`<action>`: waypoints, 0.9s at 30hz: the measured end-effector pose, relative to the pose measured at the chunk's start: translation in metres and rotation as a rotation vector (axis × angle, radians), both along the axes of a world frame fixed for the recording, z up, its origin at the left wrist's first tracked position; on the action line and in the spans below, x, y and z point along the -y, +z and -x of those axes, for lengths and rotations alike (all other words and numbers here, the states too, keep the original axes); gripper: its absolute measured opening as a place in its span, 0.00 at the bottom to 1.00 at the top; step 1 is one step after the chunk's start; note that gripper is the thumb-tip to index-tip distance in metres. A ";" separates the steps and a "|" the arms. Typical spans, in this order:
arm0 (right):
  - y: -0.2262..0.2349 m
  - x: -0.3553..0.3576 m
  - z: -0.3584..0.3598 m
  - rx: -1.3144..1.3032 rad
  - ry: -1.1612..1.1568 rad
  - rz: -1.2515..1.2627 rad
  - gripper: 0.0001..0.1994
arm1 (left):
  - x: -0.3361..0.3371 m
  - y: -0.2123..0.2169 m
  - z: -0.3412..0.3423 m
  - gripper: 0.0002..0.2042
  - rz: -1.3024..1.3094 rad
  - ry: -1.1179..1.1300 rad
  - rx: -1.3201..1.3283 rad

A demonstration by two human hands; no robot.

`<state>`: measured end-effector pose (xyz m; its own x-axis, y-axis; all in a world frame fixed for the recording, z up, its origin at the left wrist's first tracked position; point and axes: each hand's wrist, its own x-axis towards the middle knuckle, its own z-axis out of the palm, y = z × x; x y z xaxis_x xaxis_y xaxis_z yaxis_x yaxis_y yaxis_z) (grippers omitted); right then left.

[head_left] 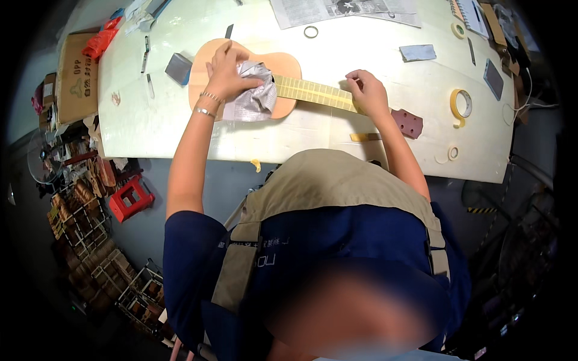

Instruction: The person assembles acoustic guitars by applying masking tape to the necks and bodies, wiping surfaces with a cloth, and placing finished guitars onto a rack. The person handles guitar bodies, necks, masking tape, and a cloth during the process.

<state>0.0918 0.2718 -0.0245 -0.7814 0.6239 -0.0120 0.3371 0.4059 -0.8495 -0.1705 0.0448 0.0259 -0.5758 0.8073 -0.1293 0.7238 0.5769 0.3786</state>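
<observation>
A small pale-wood guitar, ukulele-like in size, lies on the table with its body (203, 60) at left. Its neck (319, 93), faced with yellowish tape-like strips, runs right to a reddish-brown headstock (408, 122). Crumpled newspaper (257, 99) covers the middle of the body and hangs over its near edge. My left hand (229, 73) spreads over body and paper, thumb on the newspaper, fingers apart. My right hand (368, 93) is at the neck near the headstock, fingers bent together in a pinch; whatever is between them is hidden. The right wrist crosses over the neck.
A grey-blue block (179, 68) sits left of the body. A pen (145, 54), yellow tape roll (462, 103), small tape roll (453, 153), phone (493, 79), folded grey sheet (418, 53) and flat newspaper (346, 9) lie around. A red stool (130, 198) stands on the floor.
</observation>
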 end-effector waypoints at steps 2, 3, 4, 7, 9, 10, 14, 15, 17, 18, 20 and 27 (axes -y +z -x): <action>0.007 0.005 0.003 0.210 0.035 0.014 0.09 | -0.019 0.003 -0.010 0.51 0.107 0.061 -0.084; 0.005 0.007 0.003 0.176 0.019 -0.040 0.09 | -0.020 0.002 -0.009 0.54 0.190 -0.007 -0.088; 0.007 0.009 0.005 0.196 0.018 -0.065 0.09 | -0.021 0.001 -0.011 0.51 0.220 -0.011 -0.127; 0.015 0.011 0.009 0.252 0.025 -0.130 0.09 | -0.028 -0.005 -0.039 0.38 0.231 -0.040 -0.273; 0.015 0.010 0.009 0.288 0.031 -0.161 0.09 | -0.026 -0.033 -0.042 0.35 0.140 -0.102 -0.382; 0.016 0.012 0.008 0.276 0.032 -0.150 0.09 | -0.023 -0.042 -0.041 0.34 0.094 -0.130 -0.439; 0.016 0.011 0.006 0.209 0.023 -0.147 0.09 | -0.009 0.014 0.022 0.40 0.102 -0.391 0.298; 0.016 0.012 0.006 0.192 0.024 -0.150 0.09 | -0.006 0.018 0.029 0.47 0.186 -0.345 0.137; 0.015 0.012 0.009 0.218 0.028 -0.180 0.09 | -0.011 0.016 0.011 0.47 0.225 -0.317 -0.038; 0.014 0.012 0.011 0.231 0.030 -0.196 0.09 | -0.016 0.011 -0.001 0.47 0.243 -0.301 -0.124; 0.013 0.012 0.010 0.276 0.024 -0.215 0.10 | -0.023 -0.010 -0.021 0.44 0.209 -0.208 -0.234; 0.015 0.011 0.006 0.243 0.006 -0.176 0.10 | 0.000 0.014 -0.014 0.26 -0.269 -0.268 0.215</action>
